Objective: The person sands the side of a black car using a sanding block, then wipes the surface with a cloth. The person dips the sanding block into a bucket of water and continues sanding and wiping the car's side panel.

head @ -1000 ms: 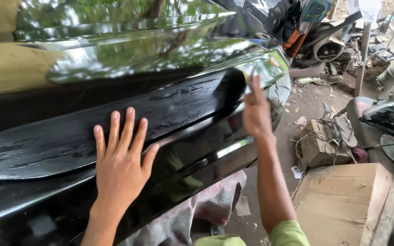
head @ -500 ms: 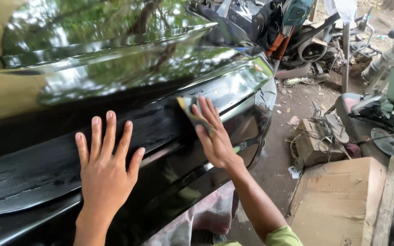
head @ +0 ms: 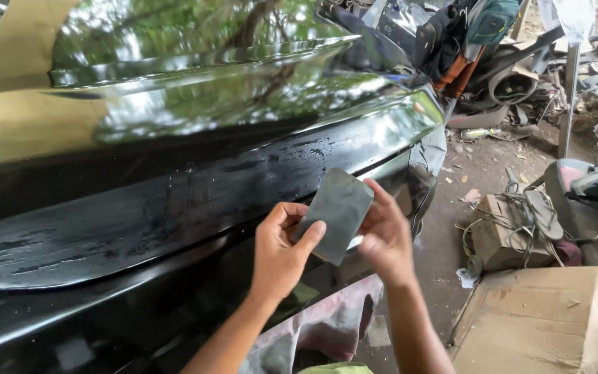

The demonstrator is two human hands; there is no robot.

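Just off the wet black car panel (head: 174, 208), both hands pinch one grey sanding sheet (head: 333, 215), left hand (head: 282, 253) and right hand (head: 382, 239) at opposite edges; risk: slick sheet slips, picks up ground grit, scratches gloss.

an open-air car repair yard. a glossy black car body panel (head: 174, 208), wet and partly masked with tan paper (head: 8, 125), stands over a dirt floor (head: 479, 159). around it lie cardboard boxes (head: 541, 318), loose wires (head: 500, 221) and piled scrap parts (head: 506, 76).
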